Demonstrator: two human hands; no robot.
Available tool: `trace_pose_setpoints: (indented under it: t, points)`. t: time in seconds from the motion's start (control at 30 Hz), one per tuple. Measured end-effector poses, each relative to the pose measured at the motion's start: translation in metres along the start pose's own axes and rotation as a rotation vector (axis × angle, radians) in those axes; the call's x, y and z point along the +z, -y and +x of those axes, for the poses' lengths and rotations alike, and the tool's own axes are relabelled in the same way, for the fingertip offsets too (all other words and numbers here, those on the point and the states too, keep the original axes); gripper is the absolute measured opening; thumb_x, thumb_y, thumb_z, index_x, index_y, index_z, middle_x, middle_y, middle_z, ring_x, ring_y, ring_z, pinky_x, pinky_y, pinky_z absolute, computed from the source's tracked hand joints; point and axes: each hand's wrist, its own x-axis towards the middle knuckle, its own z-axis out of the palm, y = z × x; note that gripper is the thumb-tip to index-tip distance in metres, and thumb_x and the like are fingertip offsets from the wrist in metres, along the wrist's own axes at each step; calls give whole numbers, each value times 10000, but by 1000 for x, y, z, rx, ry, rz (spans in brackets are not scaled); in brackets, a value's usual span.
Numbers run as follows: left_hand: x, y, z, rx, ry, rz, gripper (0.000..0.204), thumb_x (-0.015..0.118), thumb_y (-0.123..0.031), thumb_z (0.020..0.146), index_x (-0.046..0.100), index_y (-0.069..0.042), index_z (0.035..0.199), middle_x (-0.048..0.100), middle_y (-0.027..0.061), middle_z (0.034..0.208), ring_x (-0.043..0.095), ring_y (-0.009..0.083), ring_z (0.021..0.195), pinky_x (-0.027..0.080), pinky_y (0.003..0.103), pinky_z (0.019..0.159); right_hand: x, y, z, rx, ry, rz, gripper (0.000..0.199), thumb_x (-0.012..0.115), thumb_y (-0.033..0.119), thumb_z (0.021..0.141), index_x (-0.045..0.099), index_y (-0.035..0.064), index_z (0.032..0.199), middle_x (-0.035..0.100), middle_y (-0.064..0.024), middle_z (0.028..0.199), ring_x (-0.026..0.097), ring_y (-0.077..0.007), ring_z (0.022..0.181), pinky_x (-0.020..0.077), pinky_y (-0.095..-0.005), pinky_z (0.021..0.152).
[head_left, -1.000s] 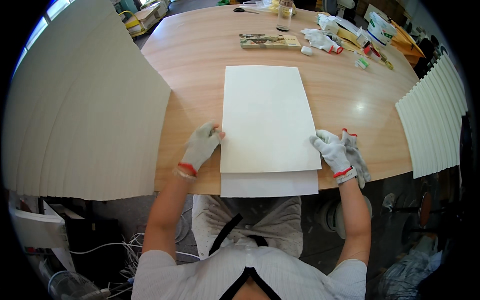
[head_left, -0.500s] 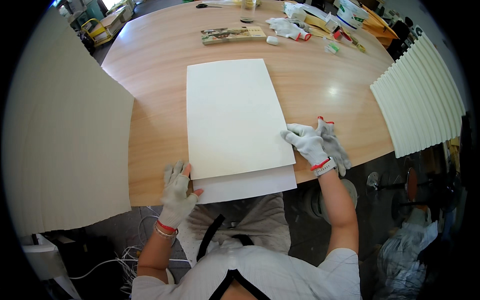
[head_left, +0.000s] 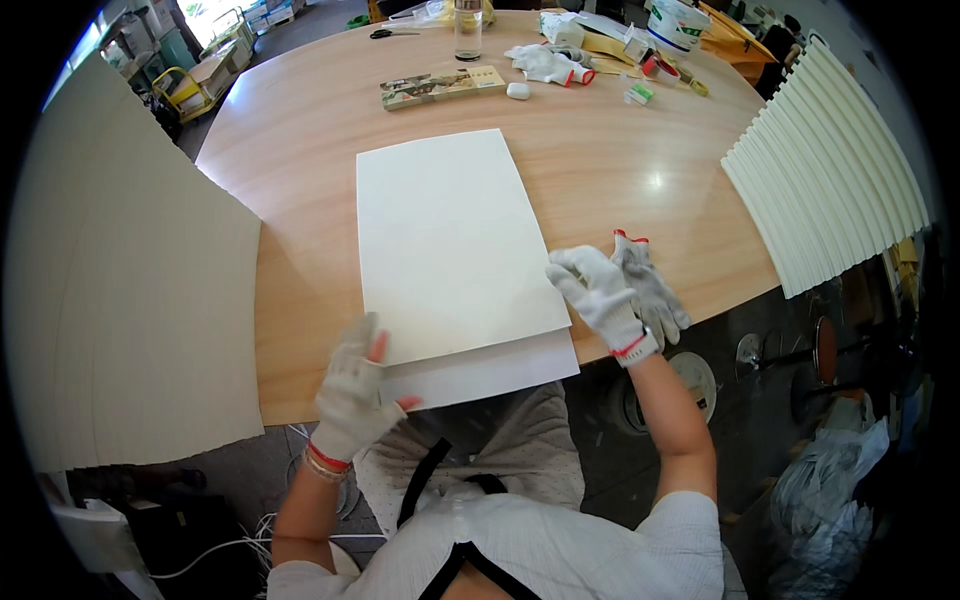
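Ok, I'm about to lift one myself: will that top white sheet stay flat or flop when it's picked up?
The top white sheet looks thin and broad, so it would probably sag if lifted by one edge. It lies flat without curling, which suggests some stiffness. The left hand and right hand sit at opposite sides, likely the steadier way to carry it.
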Motion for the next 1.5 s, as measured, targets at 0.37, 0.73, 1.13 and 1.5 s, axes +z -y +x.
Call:
trace_pose_setpoints:
  t: [0.37,0.73,1.13,1.5]
  points:
    - [-17,-37,31,156,252,161,1008,870,-296,528,435,-65,1407,400,248,1435,587,341,1057,510,421,868,-11,-10,-10,-233,456,147,300,522,270,966,679,31,1054,685,-150,1018,622,-295,990,483,-362,895]
    - [-12,-44,32,141,253,276,921,828,-175,603,403,-76,1413,391,238,1453,596,373,1084,525,420,855,-12,-15,-8,-104,473,198,312,536,328,968,681,87,1103,680,-139,1019,629,-268,963,485,-339,872]
    - [0,17,57,-288,167,-237,147,702,-70,799,642,22,700,647,121,712,589,180,605,456,318,565,9,0,-16,7,265,-26,303,741,227,767,696,-11,947,684,-171,946,655,-301,896,510,-358,792]
    - [-3,14,68,-451,313,-186,162,742,-105,780,633,9,815,630,115,683,595,236,605,461,353,581,11,-1,-15,98,225,-134,338,765,233,771,650,26,1012,656,-135,993,630,-293,945,498,-358,820]
